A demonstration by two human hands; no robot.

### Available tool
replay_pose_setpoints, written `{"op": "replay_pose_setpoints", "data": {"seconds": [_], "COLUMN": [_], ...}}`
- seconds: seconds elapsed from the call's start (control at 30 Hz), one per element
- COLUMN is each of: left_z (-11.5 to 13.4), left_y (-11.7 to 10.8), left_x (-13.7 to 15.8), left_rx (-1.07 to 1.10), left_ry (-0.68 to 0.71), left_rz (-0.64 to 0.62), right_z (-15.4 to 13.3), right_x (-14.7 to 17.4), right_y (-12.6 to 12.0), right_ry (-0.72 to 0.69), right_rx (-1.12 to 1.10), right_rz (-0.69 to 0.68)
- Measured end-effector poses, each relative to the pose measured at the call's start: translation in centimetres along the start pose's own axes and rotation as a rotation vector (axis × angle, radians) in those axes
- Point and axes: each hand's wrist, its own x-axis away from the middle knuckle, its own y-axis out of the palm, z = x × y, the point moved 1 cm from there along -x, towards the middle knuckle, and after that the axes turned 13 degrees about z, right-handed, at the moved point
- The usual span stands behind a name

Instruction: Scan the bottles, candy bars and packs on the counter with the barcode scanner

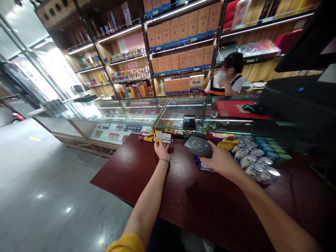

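Observation:
Between the fingers of my left hand point(162, 151) is a flat yellow-and-dark-red snack packet point(163, 136), its white barcode label turned toward me. A small pile of similar packets point(146, 136) lies just left of it. My right hand point(219, 158) is wrapped round the handle of a dark grey barcode scanner point(198, 146), whose head points left toward the packet. Under and beside the scanner lie blue packets point(206, 166), partly covered by my right hand. A stack of yellow-and-brown packets point(225, 140) sits behind that hand.
Several clear-lidded jars point(258, 162) and blue and green lidded tubs point(274, 149) stand at the right of the dark red table point(126, 166). A glass display counter point(126, 108) runs behind. Across it sits a person point(228, 77), near a red mat point(228, 109) and a black monitor point(304, 38).

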Motion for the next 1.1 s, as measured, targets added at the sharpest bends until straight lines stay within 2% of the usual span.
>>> {"op": "replay_pose_setpoints", "data": {"seconds": [0.13, 0.27, 0.33, 0.43, 0.5, 0.57, 0.67, 0.83, 1.1], "left_z": [3.1, 7.0, 8.8, 11.1, 12.1, 12.6, 12.7, 11.9, 10.8], "left_y": [0.3, -0.4, -1.3, -2.8, -3.7, -4.4, -4.9, -4.6, -4.2], "left_x": [-2.6, -5.5, -6.9, -8.5, -9.4, -10.2, -11.0, -12.0, -12.5], "left_rx": [-0.102, -0.314, -0.469, -0.819, -1.073, -1.268, -1.42, -1.495, -1.608], "left_ry": [0.329, 0.622, 0.79, 1.062, 1.174, 1.229, 1.235, 1.15, 1.169], "left_rz": [0.119, 0.098, -0.007, -0.263, -0.423, -0.522, -0.572, -0.665, -0.686], "right_z": [0.2, 0.2, 0.3, 0.8, 1.0, 0.9, 0.5, 0.5, 0.1], "right_x": [-0.1, -0.1, -0.2, -0.3, -0.4, -0.4, -0.4, -0.7, -0.7], "right_y": [-0.2, -0.9, -1.1, -1.0, -1.0, -1.2, -1.8, -2.1, -2.4], "right_ry": [0.02, 0.028, 0.02, 0.028, 0.029, 0.023, 0.025, 0.044, 0.07], "right_rx": [-0.034, -0.108, -0.142, -0.145, -0.15, -0.164, -0.15, -0.153, -0.124], "right_rz": [-0.025, -0.012, 0.014, 0.034, 0.041, 0.043, 0.021, 0.045, 0.03]}}
